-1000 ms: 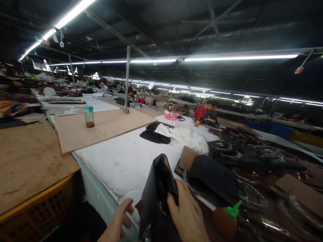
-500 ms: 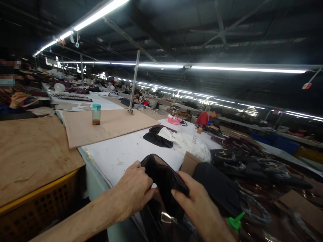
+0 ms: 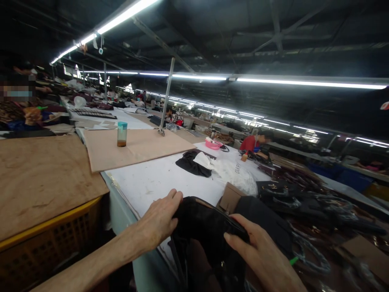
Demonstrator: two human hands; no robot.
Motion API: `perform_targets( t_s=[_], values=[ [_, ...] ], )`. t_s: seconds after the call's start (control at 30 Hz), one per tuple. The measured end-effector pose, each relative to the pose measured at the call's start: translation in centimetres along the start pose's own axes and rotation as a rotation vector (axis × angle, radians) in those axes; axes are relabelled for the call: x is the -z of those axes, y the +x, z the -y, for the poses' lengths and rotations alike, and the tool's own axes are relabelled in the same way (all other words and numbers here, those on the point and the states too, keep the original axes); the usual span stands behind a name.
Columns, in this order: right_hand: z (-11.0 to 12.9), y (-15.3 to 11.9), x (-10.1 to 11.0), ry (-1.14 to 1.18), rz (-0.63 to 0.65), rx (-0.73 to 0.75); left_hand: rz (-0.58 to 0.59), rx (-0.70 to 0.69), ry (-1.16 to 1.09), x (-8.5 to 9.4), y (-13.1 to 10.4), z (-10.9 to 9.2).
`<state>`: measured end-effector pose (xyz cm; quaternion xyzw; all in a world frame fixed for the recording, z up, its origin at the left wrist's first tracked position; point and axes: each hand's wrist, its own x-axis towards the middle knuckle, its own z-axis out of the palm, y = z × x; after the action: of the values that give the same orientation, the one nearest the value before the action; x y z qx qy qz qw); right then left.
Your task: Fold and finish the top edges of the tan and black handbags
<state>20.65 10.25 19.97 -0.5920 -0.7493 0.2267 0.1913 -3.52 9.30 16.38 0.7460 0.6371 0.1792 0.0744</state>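
Observation:
A black bag stands with its mouth open at the near edge of the white-topped table. My left hand grips the left end of its rim, the fingertips partly hidden behind the dark material. On the other end, my right hand pinches the rim, thumb inside and fingers outside. The bag's dark lining shows between my hands, and its lower part runs out of view. Just beyond my right hand lie a dark flat bag piece and a brown card.
Black cloth and a white plastic bag lie ahead. A teal-lidded bottle stands on a tan board. Dark bags with wrapped handles pile up at right. A yellow crate is at left. Co-workers sit farther off.
The bag's mouth has been spread wider, with my right hand shifting right and my left hand moving up along the rim. The view has turned slightly left.

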Motion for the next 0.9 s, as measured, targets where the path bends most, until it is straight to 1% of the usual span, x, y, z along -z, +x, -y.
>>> perform_targets(
  t_s=[0.07,0.13,0.2,0.27,0.33,0.43,0.57,0.73,0.8,0.83,0.87,0.9],
  values=[
    [-0.7,0.1,-0.3,0.021,-0.003,-0.006,-0.033,0.020,-0.013,-0.1,0.1,-0.4],
    [-1.5,0.2,-0.7,0.030,-0.022,0.001,-0.050,0.010,0.056,-0.2,0.2,-0.8],
    [-1.8,0.3,-1.0,0.039,-0.041,0.015,-0.078,-0.032,0.153,-0.3,0.3,-1.3],
    [-1.9,0.3,-1.3,0.049,-0.048,0.038,-0.123,-0.108,0.204,-0.6,0.4,-1.6],
    [-1.8,0.4,-1.4,0.059,-0.052,0.064,-0.155,-0.175,0.212,-0.8,0.7,-1.7],
    [-1.8,0.3,-1.6,0.083,-0.079,0.077,-0.143,-0.192,0.194,-1.1,1.3,-1.5],
    [-2.3,0.2,-1.8,0.125,-0.095,0.080,-0.155,-0.180,0.111,-1.2,2.2,-1.5],
    [-2.9,0.1,-2.2,0.124,-0.026,0.069,-0.196,-0.169,-0.028,-1.6,3.1,-2.0],
    [-3.1,0.1,-2.2,0.139,-0.016,0.074,-0.203,-0.200,-0.098,-1.5,3.5,-2.0],
    [-3.2,0.2,-2.2,0.154,-0.009,0.079,-0.177,-0.241,-0.149,-1.3,3.7,-1.9],
    [-3.5,0.2,-2.1,0.174,0.004,0.079,-0.120,-0.295,-0.214,-1.1,3.8,-1.7],
    [-3.8,0.3,-1.9,0.201,0.021,0.071,-0.039,-0.348,-0.290,-0.7,3.9,-1.5]
  ],
)
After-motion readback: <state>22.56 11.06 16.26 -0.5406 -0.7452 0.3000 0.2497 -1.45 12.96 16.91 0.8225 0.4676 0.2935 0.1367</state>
